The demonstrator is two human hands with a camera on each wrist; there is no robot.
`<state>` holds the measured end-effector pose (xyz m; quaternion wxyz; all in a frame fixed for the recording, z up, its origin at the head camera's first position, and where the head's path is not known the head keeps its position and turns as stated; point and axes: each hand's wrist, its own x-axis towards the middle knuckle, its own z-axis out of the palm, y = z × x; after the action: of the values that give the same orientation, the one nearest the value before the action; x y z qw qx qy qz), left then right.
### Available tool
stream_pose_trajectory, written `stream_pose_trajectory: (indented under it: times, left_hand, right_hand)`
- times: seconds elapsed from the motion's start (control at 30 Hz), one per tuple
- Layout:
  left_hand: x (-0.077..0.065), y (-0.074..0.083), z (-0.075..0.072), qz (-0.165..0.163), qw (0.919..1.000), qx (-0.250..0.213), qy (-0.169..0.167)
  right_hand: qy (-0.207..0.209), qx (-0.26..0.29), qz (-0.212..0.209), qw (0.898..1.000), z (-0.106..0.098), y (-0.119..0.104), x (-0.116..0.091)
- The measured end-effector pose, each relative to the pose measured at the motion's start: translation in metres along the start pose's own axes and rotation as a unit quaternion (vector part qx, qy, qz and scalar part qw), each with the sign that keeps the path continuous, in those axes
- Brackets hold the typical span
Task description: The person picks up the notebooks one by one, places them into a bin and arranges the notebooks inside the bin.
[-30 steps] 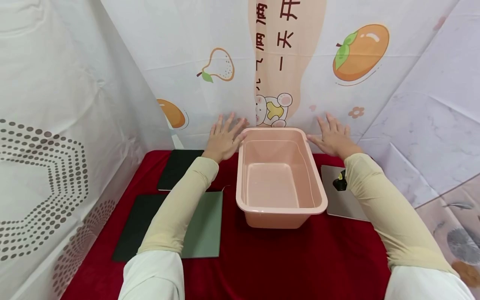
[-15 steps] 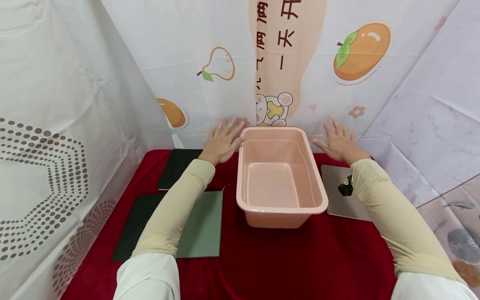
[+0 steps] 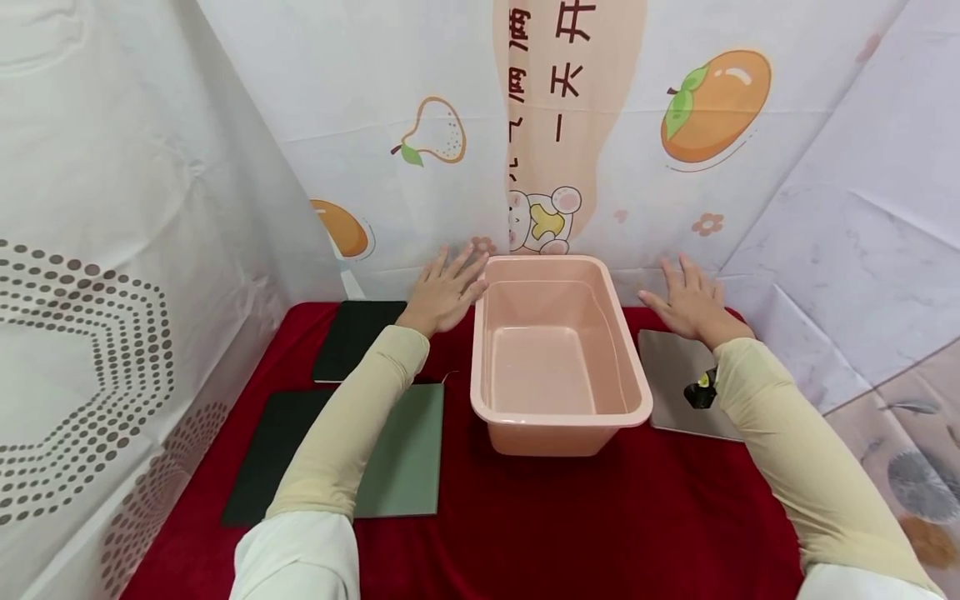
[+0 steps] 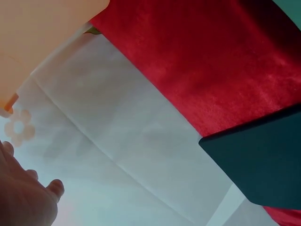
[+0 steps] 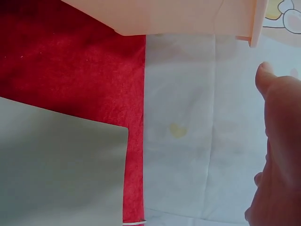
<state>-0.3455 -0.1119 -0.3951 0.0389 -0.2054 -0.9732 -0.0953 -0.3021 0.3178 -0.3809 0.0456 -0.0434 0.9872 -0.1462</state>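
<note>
A pink plastic basin (image 3: 558, 419) stands on the red cloth in the middle of the head view, with nothing inside it. My left hand (image 3: 442, 296) is beside its far left corner, fingers spread and straight, thumb close to the rim. Off the far right corner, my right hand (image 3: 692, 307) also has its fingers spread and holds nothing. In the right wrist view a gap shows between the right thumb (image 5: 265, 77) and the basin. The left wrist view catches only part of the left hand (image 4: 26, 193), low in the corner.
Left of the basin lie a black notebook (image 3: 352, 337), a dark flat book or board (image 3: 277, 442) and a green one (image 3: 408, 462), partly under the left arm. A grey notebook (image 3: 671, 379) lies at right. White printed sheets (image 3: 360, 75) hang behind and at both sides.
Both hands have drawn back slightly toward the body. The right hand has moved rightward, away from the basin's rim. The basin has stayed in place.
</note>
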Motion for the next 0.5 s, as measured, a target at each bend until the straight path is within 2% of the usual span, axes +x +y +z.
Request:
stream_pose_trajectory:
  times: [0.23,0.5]
  left_hand:
    - [-0.002,0.004,0.004,0.008,0.9999,0.010,-0.005]
    - [-0.006,0.003,0.006,0.014,0.9999,-0.005,-0.003]
  right_hand:
    - [-0.006,0.013,0.011,1.000,0.005,0.009,-0.012]
    - [-0.008,0.020,0.020,1.000,0.017,0.022,-0.022]
